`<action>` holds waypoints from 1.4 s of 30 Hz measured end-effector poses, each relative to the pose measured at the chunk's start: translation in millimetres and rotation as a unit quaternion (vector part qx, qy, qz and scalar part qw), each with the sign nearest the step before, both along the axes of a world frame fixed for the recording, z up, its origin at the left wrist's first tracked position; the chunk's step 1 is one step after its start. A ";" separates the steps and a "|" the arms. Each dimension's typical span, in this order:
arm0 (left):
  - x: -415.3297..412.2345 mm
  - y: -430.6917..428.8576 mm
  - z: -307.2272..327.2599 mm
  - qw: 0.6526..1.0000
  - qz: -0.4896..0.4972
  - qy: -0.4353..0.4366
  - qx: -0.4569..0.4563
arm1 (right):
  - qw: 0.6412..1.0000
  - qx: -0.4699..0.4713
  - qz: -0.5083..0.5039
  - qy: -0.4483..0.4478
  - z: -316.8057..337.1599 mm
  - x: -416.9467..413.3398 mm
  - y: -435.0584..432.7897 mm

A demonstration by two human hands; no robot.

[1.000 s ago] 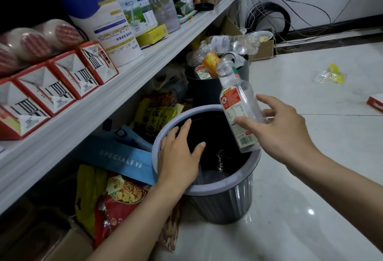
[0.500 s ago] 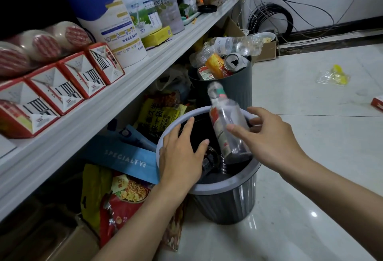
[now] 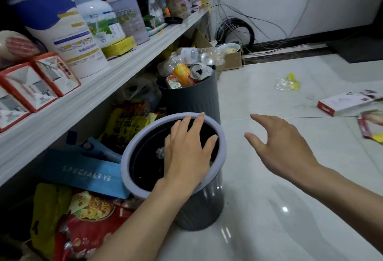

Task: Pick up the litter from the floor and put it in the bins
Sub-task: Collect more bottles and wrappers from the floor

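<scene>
A grey ribbed bin [image 3: 143,193] with a pale rim stands on the floor by the shelf. My left hand [image 3: 186,153] lies flat across its mouth with straight fingers reaching the far rim. My right hand [image 3: 275,147] hovers to the right of the bin, fingers spread and holding nothing. Something clear glints deep inside the bin; the bottle itself is hidden. Behind stands a second dark bin [image 3: 186,101] heaped with bottles and cans. Litter lies on the floor at the right: a crumpled clear and yellow wrapper [image 3: 287,83], a red and white box [image 3: 346,104] and a packet [image 3: 372,125].
A long white shelf [image 3: 99,95] with tubs, jars and cartons runs along the left. Snack bags and a blue box [image 3: 83,172] are stuffed beneath it. A cardboard box [image 3: 232,62] and coiled cables [image 3: 234,33] sit by the far wall. White tiled floor [image 3: 290,219] spreads to the right.
The bottle went down into the near bin and left my right hand, which has pulled away to the right and opened. My left hand slid further across the bin's mouth.
</scene>
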State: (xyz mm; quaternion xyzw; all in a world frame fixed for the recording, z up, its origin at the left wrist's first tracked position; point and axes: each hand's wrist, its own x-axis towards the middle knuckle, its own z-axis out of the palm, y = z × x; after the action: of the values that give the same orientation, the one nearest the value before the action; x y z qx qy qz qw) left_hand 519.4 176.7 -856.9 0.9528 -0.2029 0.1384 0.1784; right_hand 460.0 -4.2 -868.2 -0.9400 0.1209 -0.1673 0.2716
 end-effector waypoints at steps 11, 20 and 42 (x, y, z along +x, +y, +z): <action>-43.4 -148.4 -18.1 0.984 -0.175 0.009 0.039 | 0.974 -0.140 -0.131 0.125 -28.8 -84.7 -119.4; -113.1 -235.3 -47.9 0.943 -0.323 0.042 0.073 | 0.954 -0.146 -0.201 0.170 -41.2 -169.6 -174.2; -390.3 -361.9 -51.5 0.736 -0.670 0.016 0.099 | 0.807 -0.027 -0.525 0.269 -57.6 -492.0 -190.4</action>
State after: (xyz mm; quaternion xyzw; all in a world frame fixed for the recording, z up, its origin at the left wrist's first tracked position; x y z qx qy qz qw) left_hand 129.1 -185.2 -908.4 0.5850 -0.7983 -0.0528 0.1327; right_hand -32.0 -194.6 -925.8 -0.7479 0.6591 -0.0284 0.0735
